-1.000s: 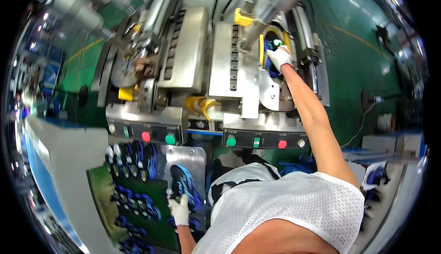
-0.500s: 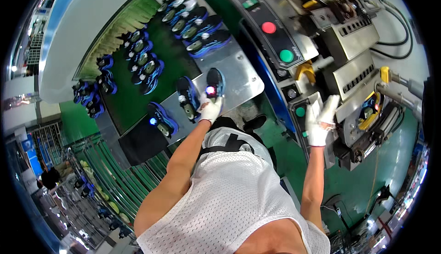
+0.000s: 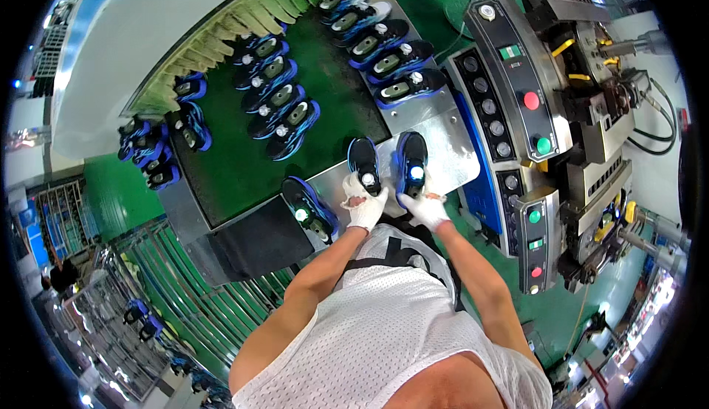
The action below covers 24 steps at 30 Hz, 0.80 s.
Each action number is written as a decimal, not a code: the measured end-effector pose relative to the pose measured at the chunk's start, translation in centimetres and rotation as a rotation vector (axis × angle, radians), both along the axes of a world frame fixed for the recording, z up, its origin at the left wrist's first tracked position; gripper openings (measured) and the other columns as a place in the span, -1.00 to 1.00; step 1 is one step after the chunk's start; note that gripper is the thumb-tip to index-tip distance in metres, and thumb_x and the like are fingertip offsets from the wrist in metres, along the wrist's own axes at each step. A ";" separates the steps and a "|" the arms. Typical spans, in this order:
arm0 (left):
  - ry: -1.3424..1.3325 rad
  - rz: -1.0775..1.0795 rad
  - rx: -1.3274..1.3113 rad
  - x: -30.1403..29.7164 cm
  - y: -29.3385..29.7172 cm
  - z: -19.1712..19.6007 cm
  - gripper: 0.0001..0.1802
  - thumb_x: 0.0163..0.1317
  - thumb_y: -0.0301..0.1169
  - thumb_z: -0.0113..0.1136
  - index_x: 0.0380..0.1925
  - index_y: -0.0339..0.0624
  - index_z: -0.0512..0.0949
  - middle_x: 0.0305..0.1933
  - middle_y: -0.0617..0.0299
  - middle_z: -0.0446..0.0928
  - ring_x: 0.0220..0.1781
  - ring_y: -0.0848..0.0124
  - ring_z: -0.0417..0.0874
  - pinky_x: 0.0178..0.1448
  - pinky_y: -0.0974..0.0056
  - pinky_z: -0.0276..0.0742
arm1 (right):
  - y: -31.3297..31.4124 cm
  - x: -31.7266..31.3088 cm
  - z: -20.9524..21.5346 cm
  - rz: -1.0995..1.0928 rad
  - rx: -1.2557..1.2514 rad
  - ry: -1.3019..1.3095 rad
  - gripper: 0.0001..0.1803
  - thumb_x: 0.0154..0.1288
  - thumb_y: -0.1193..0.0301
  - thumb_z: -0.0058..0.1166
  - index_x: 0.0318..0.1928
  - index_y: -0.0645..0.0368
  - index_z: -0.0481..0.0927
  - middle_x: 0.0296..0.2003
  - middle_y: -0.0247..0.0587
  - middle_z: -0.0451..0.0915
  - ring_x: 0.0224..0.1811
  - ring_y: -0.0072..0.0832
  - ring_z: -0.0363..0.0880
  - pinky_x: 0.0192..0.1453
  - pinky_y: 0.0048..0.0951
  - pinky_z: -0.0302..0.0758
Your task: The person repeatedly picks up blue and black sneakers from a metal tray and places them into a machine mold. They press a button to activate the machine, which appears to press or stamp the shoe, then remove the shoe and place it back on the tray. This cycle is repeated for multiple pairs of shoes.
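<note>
Black-blue sneaker and neighbouring sneaker sit side by side on metal tabletop, toes away, likely so heels come easily to us. Our left hand grasps first one's heel, right hand second's; third sneaker sits leftward, untouched.

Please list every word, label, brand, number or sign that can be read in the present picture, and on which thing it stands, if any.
I have no readable text to quote.
Upper control panel: small marks, too small to read.
Lower control panel: marks also too small.
Shoe near the left hand: no readable lettering.
Shoe near the right hand: the same.
</note>
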<state>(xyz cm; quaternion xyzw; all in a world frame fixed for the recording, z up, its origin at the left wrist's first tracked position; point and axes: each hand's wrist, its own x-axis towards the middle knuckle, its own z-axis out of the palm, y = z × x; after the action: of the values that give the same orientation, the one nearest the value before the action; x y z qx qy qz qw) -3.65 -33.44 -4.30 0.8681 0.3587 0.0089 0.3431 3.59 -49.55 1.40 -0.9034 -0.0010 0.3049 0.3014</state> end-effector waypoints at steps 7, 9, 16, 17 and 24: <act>0.103 -0.117 -0.544 3.2 7.7 -0.5 -0.15 0.07 -0.18 0.51 0.33 -0.17 0.34 0.26 -0.15 0.51 0.18 -0.04 0.64 0.29 0.03 0.53 | 1.9 1.1 -3.4 -0.507 0.133 -0.145 -0.26 0.12 0.02 0.40 0.17 0.28 0.54 -0.09 0.12 0.70 -0.06 -0.06 0.73 0.10 -0.12 0.59; 0.085 -0.235 -0.417 6.1 7.9 2.8 -0.12 0.11 -0.19 0.50 0.39 -0.18 0.32 0.25 -0.15 0.54 0.24 -0.01 0.62 0.32 0.06 0.51 | -0.2 1.9 0.5 -0.757 0.243 0.194 -0.41 0.07 0.08 0.46 -0.06 0.32 0.67 -0.24 0.04 0.73 -0.17 -0.22 0.74 -0.02 -0.16 0.62; 0.011 -0.881 -0.654 8.1 -5.0 7.6 -0.23 0.15 -0.33 0.49 0.32 -0.31 0.37 0.19 -0.01 0.58 0.13 0.18 0.63 0.32 0.11 0.50 | -8.1 -9.8 8.5 -1.252 0.582 -0.096 -0.31 0.08 -0.08 0.42 -0.07 0.35 0.69 -0.21 -0.06 0.71 -0.18 -0.39 0.67 -0.04 -0.30 0.63; 0.068 -0.970 -0.556 7.5 -7.7 9.5 -0.26 0.15 -0.38 0.49 0.30 -0.33 0.38 0.18 -0.03 0.58 0.15 0.17 0.63 0.33 0.11 0.49 | -9.4 -12.5 6.4 -1.333 0.464 -0.130 -0.31 0.09 -0.06 0.42 -0.04 0.34 0.69 -0.18 -0.06 0.71 -0.18 -0.40 0.66 -0.04 -0.30 0.63; 0.107 -1.729 -0.785 -3.9 -25.7 14.6 -0.35 0.17 -0.49 0.41 0.27 -0.31 0.40 0.21 0.07 0.54 0.22 0.28 0.53 0.39 0.19 0.39 | -15.8 -32.8 15.0 -2.045 0.471 -0.410 -0.40 0.15 0.12 0.47 0.06 0.30 0.65 -0.21 -0.22 0.70 -0.23 -0.48 0.63 -0.10 -0.32 0.62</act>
<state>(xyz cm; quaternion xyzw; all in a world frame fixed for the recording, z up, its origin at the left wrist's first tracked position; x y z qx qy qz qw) -7.57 -59.19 10.34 0.6550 -0.4152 -0.4087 0.4811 -29.19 -65.39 16.44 -0.4284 0.6475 -0.2583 0.5749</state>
